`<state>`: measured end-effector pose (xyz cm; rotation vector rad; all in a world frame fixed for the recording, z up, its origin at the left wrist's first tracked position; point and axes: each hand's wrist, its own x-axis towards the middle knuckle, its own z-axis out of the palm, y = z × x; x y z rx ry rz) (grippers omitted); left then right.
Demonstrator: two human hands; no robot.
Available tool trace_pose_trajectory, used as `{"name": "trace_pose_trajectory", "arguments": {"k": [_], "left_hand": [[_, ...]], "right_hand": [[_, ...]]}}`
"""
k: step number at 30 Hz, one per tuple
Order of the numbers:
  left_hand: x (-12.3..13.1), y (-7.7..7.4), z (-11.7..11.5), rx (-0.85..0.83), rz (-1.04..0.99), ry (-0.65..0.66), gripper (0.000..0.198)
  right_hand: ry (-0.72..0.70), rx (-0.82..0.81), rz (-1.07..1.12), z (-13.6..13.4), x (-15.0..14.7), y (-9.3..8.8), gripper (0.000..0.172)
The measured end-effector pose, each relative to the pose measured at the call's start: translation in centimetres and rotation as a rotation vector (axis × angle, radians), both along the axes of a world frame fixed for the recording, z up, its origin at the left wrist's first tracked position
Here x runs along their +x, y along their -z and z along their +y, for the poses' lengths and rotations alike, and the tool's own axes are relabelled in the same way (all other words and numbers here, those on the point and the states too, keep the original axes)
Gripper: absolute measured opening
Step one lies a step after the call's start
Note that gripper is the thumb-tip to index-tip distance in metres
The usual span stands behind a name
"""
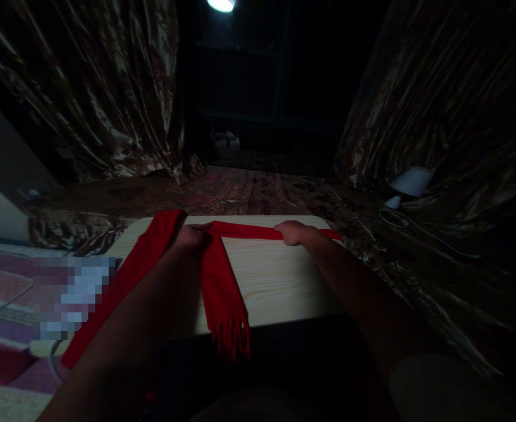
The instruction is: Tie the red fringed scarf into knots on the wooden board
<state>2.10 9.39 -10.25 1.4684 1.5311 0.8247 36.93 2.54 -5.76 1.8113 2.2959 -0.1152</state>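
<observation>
A red scarf with a fringed end lies across a pale wood-grain table. Its fringe hangs over the near edge, while another length runs down the table's left side, partly behind my left forearm. My left hand is closed on the scarf near the far left of the tabletop, where the cloth bends. From there a narrow strip stretches right to my right hand, whose fingers are closed around it. A short red piece sticks out past my right hand to the table's right edge.
Behind the table is a ledge covered in patterned cloth, with heavy curtains on both sides. A small white lamp with its cord stands at the right. Striped bedding and a blurred-out patch are at the left. The room is dim.
</observation>
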Motion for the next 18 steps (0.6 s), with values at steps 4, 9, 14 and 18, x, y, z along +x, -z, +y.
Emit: {"name": "trace_pose_trajectory", "arguments": {"k": [4,9,14,18], "left_hand": [[-0.3,0.7,0.7,-0.007,0.008,0.018,0.047],[-0.7,1.6,1.5,0.022,0.072,0.031,0.047],[-0.8,2.2,2.1,0.029,0.064,0.036,0.049],[-1.1,2.7,2.4,0.025,0.048,0.026,0.054]], "right_hand": [[0.148,-0.044,-0.048,-1.1,4.2,-0.5,0.045],[0.272,-0.034,-0.129,-1.9,8.4,-0.7,0.033],[0.414,0.145,-0.193,-2.1,9.9,-1.4,0.026],[0.597,0.462,-0.145,-2.0,9.4,-1.5,0.039]]}}
